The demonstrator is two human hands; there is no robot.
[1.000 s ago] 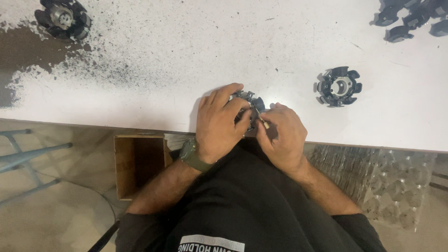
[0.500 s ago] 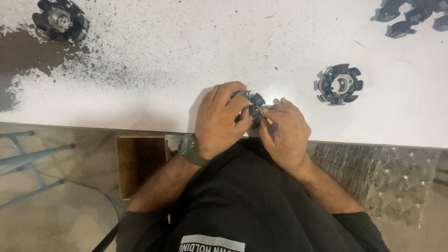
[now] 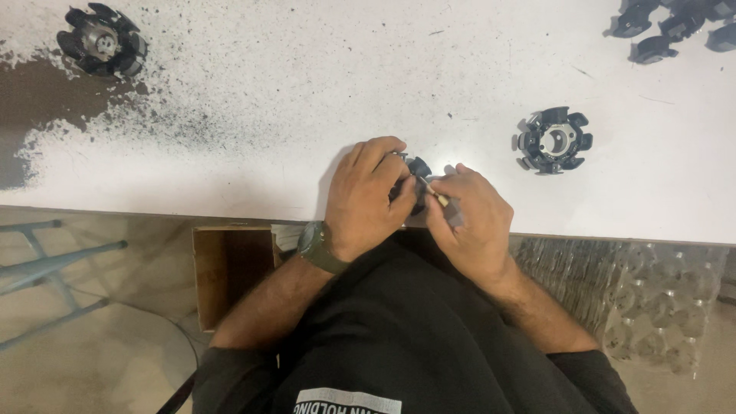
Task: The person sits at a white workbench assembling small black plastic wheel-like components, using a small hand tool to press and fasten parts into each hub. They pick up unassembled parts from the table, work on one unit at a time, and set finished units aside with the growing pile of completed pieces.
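My left hand (image 3: pixel 368 198) is closed over a black round toothed part (image 3: pixel 414 180) at the near edge of the white table (image 3: pixel 307 92); most of the part is hidden under the fingers. My right hand (image 3: pixel 471 218) pinches a thin pale stick-like tool (image 3: pixel 433 193) whose tip touches the part. A green watch (image 3: pixel 316 247) is on my left wrist.
A second black toothed part (image 3: pixel 553 140) lies right of my hands, a third (image 3: pixel 101 42) at the far left. Several black pieces (image 3: pixel 667 27) sit at the top right. Worn dark patch (image 3: pixel 46 107) on the table's left. Wooden box (image 3: pixel 230 276) and clear plastic tray (image 3: pixel 652 299) below the table.
Both hands stay on the part at the table edge, with only small shifts of the fingers and the tool.
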